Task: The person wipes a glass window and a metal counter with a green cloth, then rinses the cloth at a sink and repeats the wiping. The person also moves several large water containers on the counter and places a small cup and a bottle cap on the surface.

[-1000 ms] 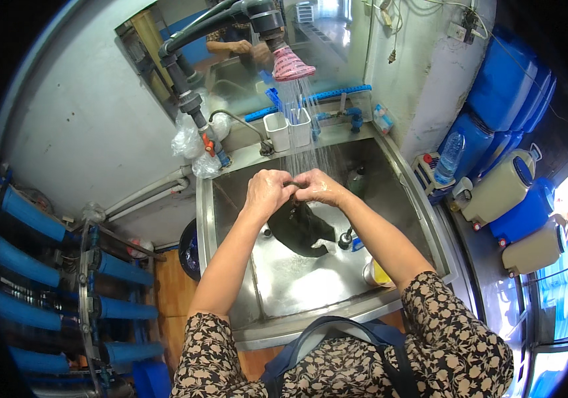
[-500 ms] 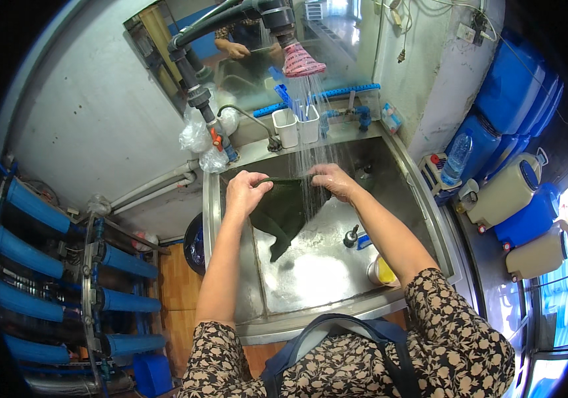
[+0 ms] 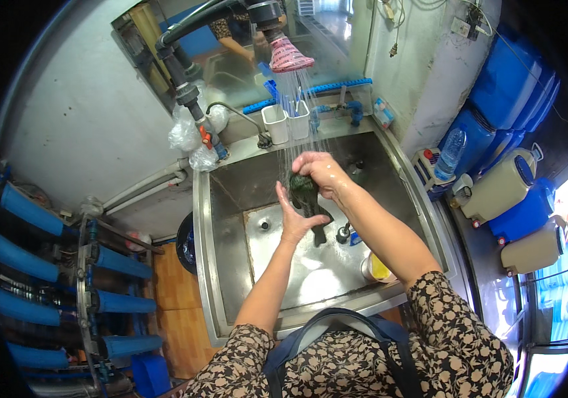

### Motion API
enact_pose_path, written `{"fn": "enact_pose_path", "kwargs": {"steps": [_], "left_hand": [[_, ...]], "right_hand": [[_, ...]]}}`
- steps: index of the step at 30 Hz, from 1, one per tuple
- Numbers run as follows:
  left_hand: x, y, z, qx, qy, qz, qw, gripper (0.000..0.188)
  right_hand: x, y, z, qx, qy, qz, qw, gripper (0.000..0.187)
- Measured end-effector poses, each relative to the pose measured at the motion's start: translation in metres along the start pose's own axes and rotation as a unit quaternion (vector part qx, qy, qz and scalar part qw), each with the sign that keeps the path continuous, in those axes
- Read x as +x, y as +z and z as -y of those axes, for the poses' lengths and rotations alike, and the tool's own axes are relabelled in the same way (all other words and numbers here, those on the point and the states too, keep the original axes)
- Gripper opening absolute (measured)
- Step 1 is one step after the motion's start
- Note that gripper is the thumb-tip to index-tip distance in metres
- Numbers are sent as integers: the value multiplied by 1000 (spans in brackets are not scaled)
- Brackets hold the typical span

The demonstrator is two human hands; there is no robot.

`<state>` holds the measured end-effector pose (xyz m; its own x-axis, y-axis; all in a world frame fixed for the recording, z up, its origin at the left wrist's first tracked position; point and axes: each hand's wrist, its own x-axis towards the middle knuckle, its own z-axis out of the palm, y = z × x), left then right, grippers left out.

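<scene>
A wet, dark green cloth [image 3: 305, 194] hangs bunched over the steel sink [image 3: 236, 169], under falling water. My right hand [image 3: 324, 174] is closed on its top. Lower and to the left, my left hand [image 3: 296, 222] is beside the hanging part, thumb and fingers spread apart; whether its palm touches the cloth I cannot tell. Water streams from a pipe outlet [image 3: 290, 56] wrapped in pink patterned material, just above my right hand.
In the sink's right part are a dark bottle-like item [image 3: 343, 233] and a white tub with yellow inside [image 3: 378, 268]. White holders [image 3: 275, 123] stand on the back ledge. Blue filter tubes [image 3: 25, 255] line the left; jerrycans [image 3: 501, 186] stand at right.
The cloth was stretched between both hands; now it is gathered and hangs from my right hand. My left hand has let go of its corner and moved right and down.
</scene>
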<state>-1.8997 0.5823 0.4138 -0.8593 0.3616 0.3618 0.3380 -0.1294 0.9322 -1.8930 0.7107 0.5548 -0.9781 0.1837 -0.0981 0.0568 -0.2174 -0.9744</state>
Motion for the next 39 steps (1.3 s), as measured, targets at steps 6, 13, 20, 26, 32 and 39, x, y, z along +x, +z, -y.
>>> {"fn": "enact_pose_path", "kwargs": {"steps": [6, 13, 20, 26, 32, 39], "left_hand": [[2, 17, 51, -19, -381, -14, 924, 42], [30, 23, -6, 0, -315, 34, 948, 51], [30, -4, 4, -327, -260, -96, 903, 33], [28, 13, 19, -512, -304, -162, 787, 61], [72, 5, -11, -240, -168, -104, 950, 32], [40, 9, -33, -101, 12, -99, 990, 23]], "right_hand": [[-12, -37, -2, 218, -11, -116, 969, 21], [-27, -66, -131, 164, 333, -221, 902, 72], [8, -31, -135, 446, 152, -178, 864, 33], [13, -4, -111, 445, 141, -167, 868, 27], [-13, -10, -125, 240, 223, -151, 933, 41], [18, -3, -84, 441, 180, -115, 872, 54]]}}
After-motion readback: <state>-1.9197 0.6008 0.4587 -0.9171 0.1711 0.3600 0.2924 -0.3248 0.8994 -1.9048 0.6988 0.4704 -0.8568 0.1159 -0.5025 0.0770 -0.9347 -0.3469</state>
